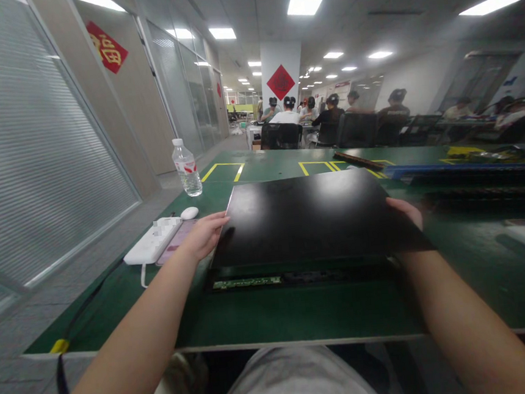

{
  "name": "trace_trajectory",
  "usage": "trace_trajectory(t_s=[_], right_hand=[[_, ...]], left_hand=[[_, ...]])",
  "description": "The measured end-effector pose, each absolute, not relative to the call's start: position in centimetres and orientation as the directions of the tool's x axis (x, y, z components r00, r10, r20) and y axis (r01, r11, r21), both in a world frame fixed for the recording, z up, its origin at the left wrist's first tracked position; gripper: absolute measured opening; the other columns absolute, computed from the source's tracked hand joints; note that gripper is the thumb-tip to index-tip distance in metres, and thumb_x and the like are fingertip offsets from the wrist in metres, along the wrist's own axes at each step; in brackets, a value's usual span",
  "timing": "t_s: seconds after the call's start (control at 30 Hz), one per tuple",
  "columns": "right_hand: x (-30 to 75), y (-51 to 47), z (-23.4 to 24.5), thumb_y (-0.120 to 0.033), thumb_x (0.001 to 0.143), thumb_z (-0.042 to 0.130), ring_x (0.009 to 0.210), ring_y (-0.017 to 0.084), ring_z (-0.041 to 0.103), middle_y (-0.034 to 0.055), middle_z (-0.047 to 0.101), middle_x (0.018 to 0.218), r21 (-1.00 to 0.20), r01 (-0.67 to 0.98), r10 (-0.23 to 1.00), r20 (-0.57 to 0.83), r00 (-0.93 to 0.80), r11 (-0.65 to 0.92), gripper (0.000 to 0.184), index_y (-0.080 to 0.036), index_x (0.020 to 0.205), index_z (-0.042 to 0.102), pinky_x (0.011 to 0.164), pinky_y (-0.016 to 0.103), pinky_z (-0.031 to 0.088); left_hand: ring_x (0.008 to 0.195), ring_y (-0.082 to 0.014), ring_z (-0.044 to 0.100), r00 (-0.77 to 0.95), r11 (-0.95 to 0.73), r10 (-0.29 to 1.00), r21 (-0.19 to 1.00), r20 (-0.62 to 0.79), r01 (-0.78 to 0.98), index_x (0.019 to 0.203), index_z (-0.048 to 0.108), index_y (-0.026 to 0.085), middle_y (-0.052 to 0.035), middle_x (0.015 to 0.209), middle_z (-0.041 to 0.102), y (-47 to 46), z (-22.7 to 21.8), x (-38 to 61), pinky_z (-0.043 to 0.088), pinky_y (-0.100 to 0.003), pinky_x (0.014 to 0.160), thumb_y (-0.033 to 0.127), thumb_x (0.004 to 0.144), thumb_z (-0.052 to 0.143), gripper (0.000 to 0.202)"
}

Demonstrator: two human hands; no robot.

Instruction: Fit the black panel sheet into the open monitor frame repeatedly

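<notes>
Between my two hands is a flat black screen panel (pixel 310 217), its glossy face reflecting the ceiling lights. My left hand (pixel 207 234) grips its left edge, fingers curled round the side. At the right edge my right hand (pixel 407 212) holds the panel too, with part of the hand hidden behind it. Below the panel's near edge a narrow green circuit board strip (pixel 247 282) shows; I cannot tell whether it joins the panel. The panel appears tilted above the green tabletop (pixel 300 316).
To the left lie a white power strip (pixel 150 247), a phone-like slab (pixel 175 244) and a white rounded object (pixel 189 213). A water bottle (pixel 187 170) stands behind them. Blue-edged strips (pixel 462 168) lie at the right. Several people sit at far tables.
</notes>
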State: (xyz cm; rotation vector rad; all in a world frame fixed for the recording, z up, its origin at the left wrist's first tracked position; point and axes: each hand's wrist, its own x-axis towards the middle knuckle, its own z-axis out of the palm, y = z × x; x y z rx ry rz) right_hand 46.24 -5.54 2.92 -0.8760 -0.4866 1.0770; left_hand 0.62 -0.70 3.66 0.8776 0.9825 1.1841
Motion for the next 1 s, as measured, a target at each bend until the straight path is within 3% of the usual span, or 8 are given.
trace_trajectory(t_s=[0.07, 0.17, 0.33, 0.47, 0.67, 1.0], right_hand=[[45.5, -5.8, 3.4, -0.019, 0.082, 0.059, 0.068, 0.021, 0.070, 0.0032, 0.072, 0.070, -0.864, -0.503, 0.896, -0.205, 0.393, 0.023, 0.009, -0.018, 0.080, 0.068, 0.072, 0.034, 0.059], [44.7, -6.0, 3.9, -0.025, 0.082, 0.061, 0.064, 0.023, 0.068, 0.0050, 0.072, 0.067, -0.886, -0.407, 0.868, -0.369, 0.332, -0.221, 0.010, -0.020, 0.084, 0.069, 0.064, 0.035, 0.057], [43.6, -6.1, 3.8, -0.028, 0.081, 0.057, 0.059, 0.024, 0.067, 0.0080, 0.072, 0.068, -0.870, -0.246, 0.865, -0.473, 0.167, -0.428, 0.023, -0.018, 0.097, 0.071, 0.059, 0.037, 0.055], [43.6, -5.7, 3.3, -0.023, 0.084, 0.048, 0.063, 0.023, 0.068, 0.0071, 0.073, 0.071, -0.883, -0.186, 0.882, -0.456, 0.116, -0.432, 0.026, -0.017, 0.099, 0.069, 0.064, 0.035, 0.055], [44.7, -4.5, 2.1, -0.012, 0.082, 0.053, 0.058, 0.014, 0.064, 0.0051, 0.069, 0.067, -0.923, -0.150, 0.892, -0.383, 0.241, -0.355, 0.014, -0.015, 0.086, 0.066, 0.059, 0.024, 0.053], [44.7, -5.0, 2.6, -0.012, 0.084, 0.052, 0.059, 0.017, 0.069, 0.0089, 0.072, 0.071, -0.964, 0.021, 0.874, -0.231, 0.428, -0.265, 0.027, -0.014, 0.109, 0.063, 0.054, 0.024, 0.054]], left_hand=[[0.072, -0.0218, 0.073, 0.048, 0.146, 0.989, 0.949, -0.138, -0.278, 0.103, 0.072, 0.013, -0.0072, 0.084, 0.077, -0.5, 3.5, 0.2, 0.058, -0.029, 0.064, 0.007, 0.061, 0.075, 0.042], [0.070, -0.0225, 0.073, -0.021, 0.128, 0.991, 0.972, -0.135, -0.199, 0.101, 0.075, 0.016, -0.0047, 0.081, 0.077, 0.3, 3.3, -0.8, 0.057, -0.029, 0.062, 0.011, 0.057, 0.078, 0.044], [0.067, -0.0234, 0.072, -0.057, 0.078, 0.995, 0.988, -0.086, -0.132, 0.105, 0.076, 0.017, -0.0043, 0.080, 0.078, 1.1, 3.3, -1.9, 0.054, -0.029, 0.058, 0.017, 0.056, 0.079, 0.050], [0.061, -0.0201, 0.070, -0.113, 0.064, 0.990, 0.988, -0.080, -0.141, 0.109, 0.075, 0.014, -0.0043, 0.075, 0.077, 0.9, 3.6, -1.6, 0.052, -0.026, 0.055, 0.015, 0.055, 0.077, 0.054], [0.055, -0.0184, 0.068, -0.162, 0.103, 0.977, 0.974, -0.138, -0.203, 0.103, 0.075, 0.014, -0.0035, 0.069, 0.076, 0.1, 4.4, -0.7, 0.052, -0.025, 0.051, 0.006, 0.061, 0.070, 0.044], [0.052, -0.0171, 0.067, -0.212, 0.096, 0.968, 0.977, -0.137, -0.192, 0.094, 0.074, 0.016, -0.0011, 0.061, 0.072, -0.8, 5.1, 0.1, 0.054, -0.025, 0.054, 0.002, 0.066, 0.067, 0.033]])
